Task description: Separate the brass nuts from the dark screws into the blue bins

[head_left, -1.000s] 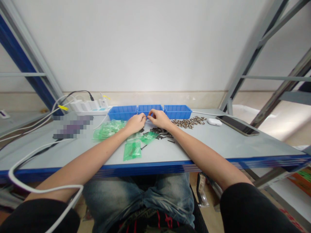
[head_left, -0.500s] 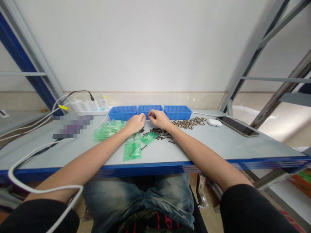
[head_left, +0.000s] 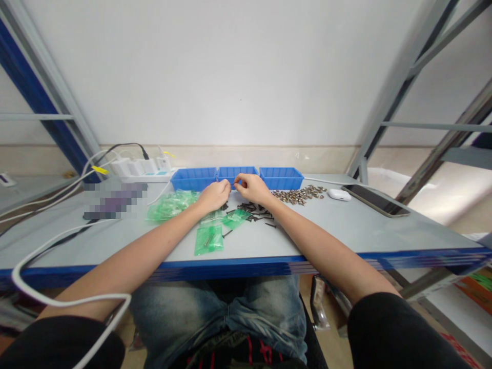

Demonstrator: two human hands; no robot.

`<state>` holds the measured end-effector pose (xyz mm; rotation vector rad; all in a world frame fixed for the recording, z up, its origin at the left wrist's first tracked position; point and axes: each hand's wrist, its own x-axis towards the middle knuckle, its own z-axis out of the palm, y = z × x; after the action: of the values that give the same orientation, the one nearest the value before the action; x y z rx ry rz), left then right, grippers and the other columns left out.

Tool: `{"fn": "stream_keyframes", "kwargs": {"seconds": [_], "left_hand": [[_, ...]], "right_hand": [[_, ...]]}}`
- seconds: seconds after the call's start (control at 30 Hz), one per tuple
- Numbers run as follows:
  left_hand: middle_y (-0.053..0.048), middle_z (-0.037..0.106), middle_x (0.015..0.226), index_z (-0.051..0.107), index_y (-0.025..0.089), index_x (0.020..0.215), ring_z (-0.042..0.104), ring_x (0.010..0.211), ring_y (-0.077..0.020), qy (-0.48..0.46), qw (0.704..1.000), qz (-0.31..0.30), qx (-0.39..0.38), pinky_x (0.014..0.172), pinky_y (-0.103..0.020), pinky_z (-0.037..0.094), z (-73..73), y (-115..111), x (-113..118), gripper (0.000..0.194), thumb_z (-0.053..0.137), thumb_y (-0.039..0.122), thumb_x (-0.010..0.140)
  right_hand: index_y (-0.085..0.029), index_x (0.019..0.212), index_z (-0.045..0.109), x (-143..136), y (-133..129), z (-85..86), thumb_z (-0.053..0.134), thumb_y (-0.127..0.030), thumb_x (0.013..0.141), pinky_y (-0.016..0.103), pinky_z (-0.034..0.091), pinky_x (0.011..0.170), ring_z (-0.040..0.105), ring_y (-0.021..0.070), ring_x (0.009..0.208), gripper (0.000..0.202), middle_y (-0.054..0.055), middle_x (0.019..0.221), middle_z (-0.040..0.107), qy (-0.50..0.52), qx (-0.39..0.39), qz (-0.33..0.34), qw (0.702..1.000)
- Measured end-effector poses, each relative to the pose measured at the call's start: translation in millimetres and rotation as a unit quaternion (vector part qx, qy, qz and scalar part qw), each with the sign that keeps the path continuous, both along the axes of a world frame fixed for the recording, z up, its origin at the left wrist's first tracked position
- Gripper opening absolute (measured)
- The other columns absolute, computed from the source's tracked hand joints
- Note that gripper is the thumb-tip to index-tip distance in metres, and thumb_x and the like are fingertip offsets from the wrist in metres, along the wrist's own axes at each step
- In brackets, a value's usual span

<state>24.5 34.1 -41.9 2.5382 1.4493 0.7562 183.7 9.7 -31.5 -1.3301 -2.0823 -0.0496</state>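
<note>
Piece [head_left: 232, 184], thin and dark, too small to identify, held between the two hands in front of the middle blue bin [head_left: 237, 171]. The left hand [head_left: 215, 196] has its fingers curled closed on one end; the right hand [head_left: 251, 188] pinches the other between thumb and fingertips. Nearer the wearer, dark screws [head_left: 254, 217] lie scattered on the grey table [head_left: 326, 236] beside a small green packet [head_left: 236, 219]; a second green packet [head_left: 209, 240] lies closer to the front edge. Left: heaped green bags [head_left: 169, 206]. Right: small shiny metal parts [head_left: 300, 195], a white case [head_left: 340, 194] and a phone [head_left: 375, 200].
</note>
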Motion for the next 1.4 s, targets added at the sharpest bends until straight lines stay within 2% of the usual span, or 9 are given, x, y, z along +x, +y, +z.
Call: {"fn": "stream_keyframes", "kwargs": {"seconds": [0.1, 0.27, 0.47, 0.6, 0.97, 1.13, 1.23, 1.3, 1.4], "left_hand": [[-0.004, 0.068, 0.079, 0.055, 0.021, 0.081, 0.062, 0.078, -0.0189, -0.006, 1.000, -0.005, 0.001, 0.065, -0.026, 0.041, 0.9, -2, 0, 0.029, 0.030, 0.034, 0.090], [-0.004, 0.068, 0.079, 0.054, 0.021, 0.083, 0.062, 0.076, -0.0188, -0.003, 1.000, -0.007, 0.000, 0.065, -0.026, 0.040, 2.0, -3, 1, 0.032, 0.028, 0.039, 0.090], [-0.004, 0.067, 0.078, 0.053, 0.021, 0.084, 0.062, 0.074, -0.0186, 0.006, 1.000, -0.012, -0.009, 0.061, -0.025, 0.039, 1.2, -2, 1, 0.034, 0.027, 0.042, 0.090], [-0.004, 0.067, 0.078, 0.054, 0.021, 0.084, 0.061, 0.075, -0.0184, 0.010, 1.000, -0.014, -0.011, 0.062, -0.025, 0.039, 1.3, -2, 1, 0.034, 0.027, 0.041, 0.090], [-0.003, 0.066, 0.077, 0.054, 0.021, 0.084, 0.061, 0.073, -0.0182, 0.010, 1.000, -0.021, -0.020, 0.062, -0.026, 0.040, 2.5, -4, 2, 0.033, 0.028, 0.041, 0.089], [-0.003, 0.067, 0.081, 0.056, 0.021, 0.085, 0.061, 0.078, -0.0188, 0.010, 0.999, -0.026, -0.025, 0.066, -0.026, 0.041, 3.2, -5, 2, 0.031, 0.031, 0.040, 0.089], [-0.004, 0.067, 0.082, 0.056, 0.021, 0.084, 0.061, 0.081, -0.0194, 0.019, 0.999, -0.033, -0.018, 0.068, -0.026, 0.041, 3.1, -6, 1, 0.031, 0.031, 0.040, 0.089], [-0.004, 0.067, 0.082, 0.055, 0.021, 0.083, 0.061, 0.081, -0.0199, 0.032, 0.999, -0.038, -0.009, 0.067, -0.027, 0.041, 2.7, -5, 1, 0.033, 0.030, 0.041, 0.089], [-0.004, 0.066, 0.081, 0.054, 0.021, 0.082, 0.061, 0.079, -0.0204, 0.044, 0.998, -0.044, 0.001, 0.067, -0.028, 0.041, 1.5, -4, 1, 0.035, 0.027, 0.042, 0.090]], "right_hand": [[-0.018, 0.085, 0.065, 0, -1, 1.2, 0.046, -0.027, 0.081, 0.021, 0.033, 0.058, 0.054, 0.0133, 0.065, 0.021, 0.002, 0.071, 0.065, -0.010, -0.005, -0.022, 1.000], [-0.019, 0.082, 0.065, 6, 1, 4.7, 0.041, -0.035, 0.085, 0.023, 0.035, 0.061, 0.056, 0.0158, 0.069, 0.029, 0.004, 0.076, 0.067, -0.002, -0.006, -0.099, 0.995], [-0.020, 0.085, 0.063, 26, 9, 6.3, 0.038, -0.039, 0.086, 0.027, 0.039, 0.067, 0.060, 0.0208, 0.078, 0.032, 0.007, 0.081, 0.067, 0.053, 0.012, -0.222, 0.973], [-0.022, 0.085, 0.063, 36, 13, 4.5, 0.038, -0.040, 0.085, 0.029, 0.041, 0.070, 0.061, 0.0222, 0.082, 0.030, 0.008, 0.083, 0.067, 0.069, 0.000, -0.256, 0.964], [-0.023, 0.088, 0.063, 35, 14, 4.6, 0.045, -0.042, 0.083, 0.031, 0.044, 0.073, 0.061, 0.0231, 0.086, 0.027, 0.008, 0.089, 0.067, 0.049, -0.029, -0.262, 0.963], [-0.019, 0.091, 0.065, 51, 5, 32.9, 0.051, -0.042, 0.079, 0.029, 0.044, 0.072, 0.061, 0.0211, 0.082, 0.029, 0.009, 0.090, 0.067, -0.007, -0.071, -0.193, 0.979], [-0.015, 0.091, 0.067, 70, -6, 53.1, 0.051, -0.032, 0.080, 0.025, 0.043, 0.068, 0.061, 0.0172, 0.076, 0.026, 0.009, 0.088, 0.068, -0.029, -0.064, -0.159, 0.985], [-0.013, 0.090, 0.068, 84, -12, 58.8, 0.051, -0.026, 0.079, 0.023, 0.043, 0.065, 0.060, 0.0154, 0.073, 0.024, 0.008, 0.085, 0.069, -0.039, -0.081, -0.160, 0.983], [-0.014, 0.084, 0.069, 101, -17, 54.9, 0.053, -0.018, 0.075, 0.022, 0.043, 0.063, 0.060, 0.0152, 0.071, 0.018, 0.006, 0.079, 0.069, -0.094, -0.163, -0.143, 0.972]]}}
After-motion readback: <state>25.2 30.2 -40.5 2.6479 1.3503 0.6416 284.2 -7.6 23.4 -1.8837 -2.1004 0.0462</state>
